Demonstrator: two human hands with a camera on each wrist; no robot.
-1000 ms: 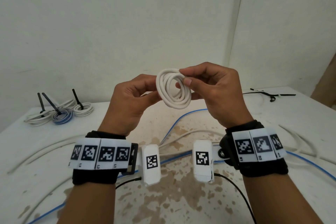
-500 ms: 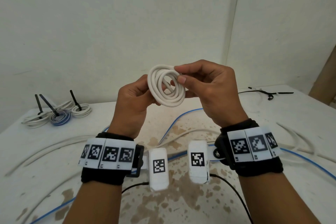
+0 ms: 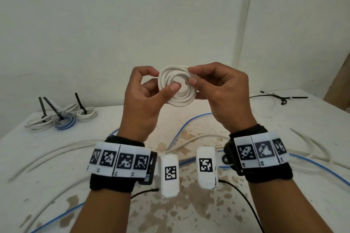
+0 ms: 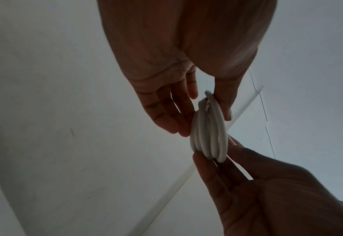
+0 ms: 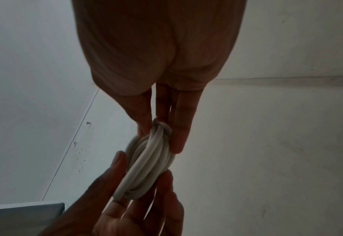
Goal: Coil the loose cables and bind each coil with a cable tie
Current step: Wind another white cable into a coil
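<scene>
Far left on the bench point(image 3: 47, 176) lay three tied coils point(image 3: 64, 120). At centre, raised above the bench, a white coil point(image 3: 177, 89) was pinched on its left by the left hand point(image 3: 144, 98) and on its right by the right hand point(image 3: 221, 92). Loose white and blue cables point(image 3: 191, 125) lay beneath, with black ties point(image 3: 280, 97) far right.

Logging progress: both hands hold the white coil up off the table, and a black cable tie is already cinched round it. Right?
Not quite. Both hands, left hand and right hand, do hold the coiled white cable up, but no tie binds it yet, as the head view shows.
</scene>
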